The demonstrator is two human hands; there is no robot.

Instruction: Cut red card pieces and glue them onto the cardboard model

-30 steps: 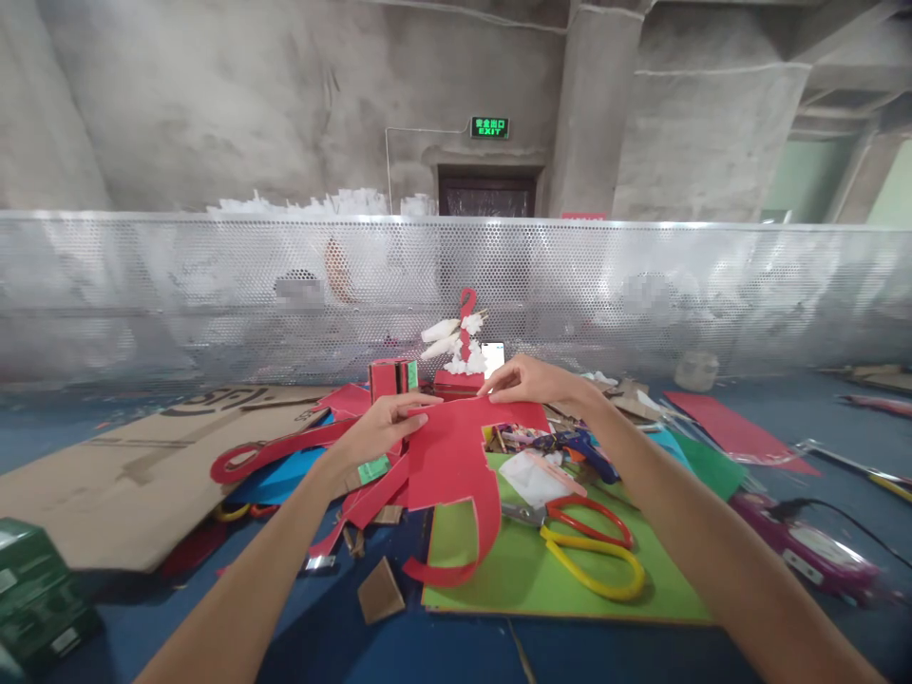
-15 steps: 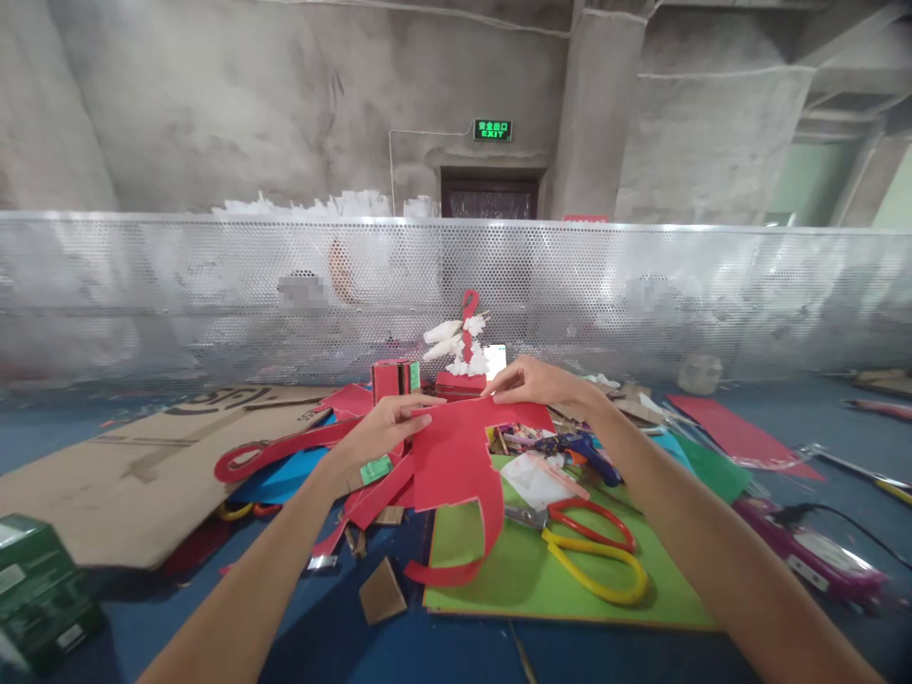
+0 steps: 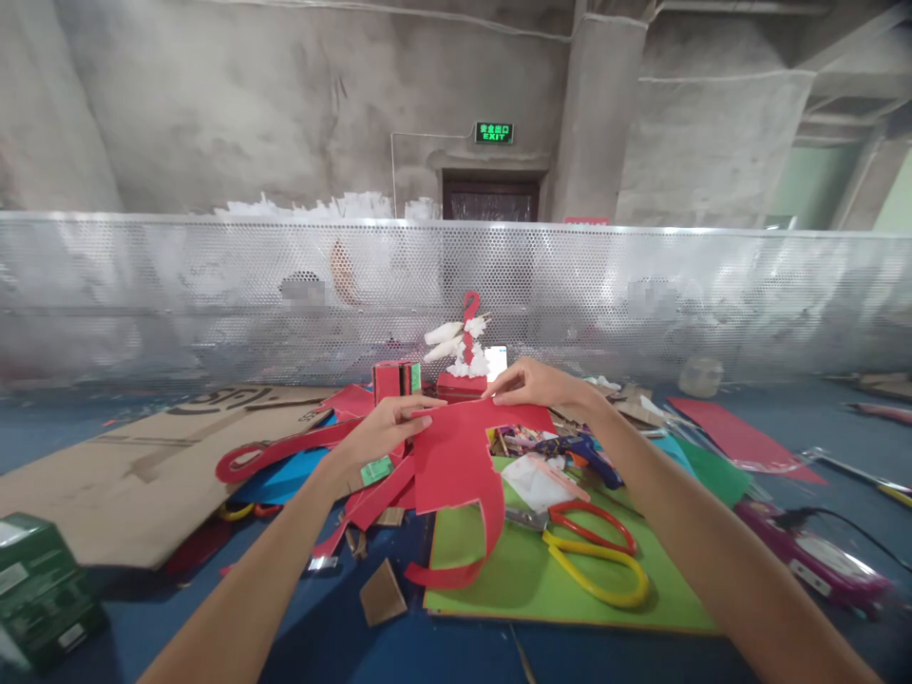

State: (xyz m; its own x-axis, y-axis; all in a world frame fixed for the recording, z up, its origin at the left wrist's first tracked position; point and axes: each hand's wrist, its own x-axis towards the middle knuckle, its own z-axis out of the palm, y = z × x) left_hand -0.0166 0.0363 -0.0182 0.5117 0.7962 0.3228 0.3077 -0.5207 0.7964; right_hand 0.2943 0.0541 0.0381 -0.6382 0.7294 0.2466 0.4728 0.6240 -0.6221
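Observation:
I hold a red cut paper sheet (image 3: 452,456) up over the table by its top edge. My left hand (image 3: 385,429) pinches the sheet's left corner and my right hand (image 3: 536,385) pinches its right top edge. A curled strip of the same sheet hangs down to the green board (image 3: 520,579). Under the sheet lie more red paper strips (image 3: 285,446). Just beyond my hands stand a small red and green box (image 3: 393,378) and a red and white paper model (image 3: 462,356).
Scissors with red and yellow handles (image 3: 591,560) lie on the green board. A glue gun (image 3: 588,456) lies behind them. Large cardboard (image 3: 135,465) lies at left, a green box (image 3: 35,589) at the near left, a purple device with a cable (image 3: 812,556) at right. A perforated metal screen (image 3: 641,285) closes the back.
Almost nothing has moved. The red sheet has tilted slightly in my hands and the view has shifted a little.

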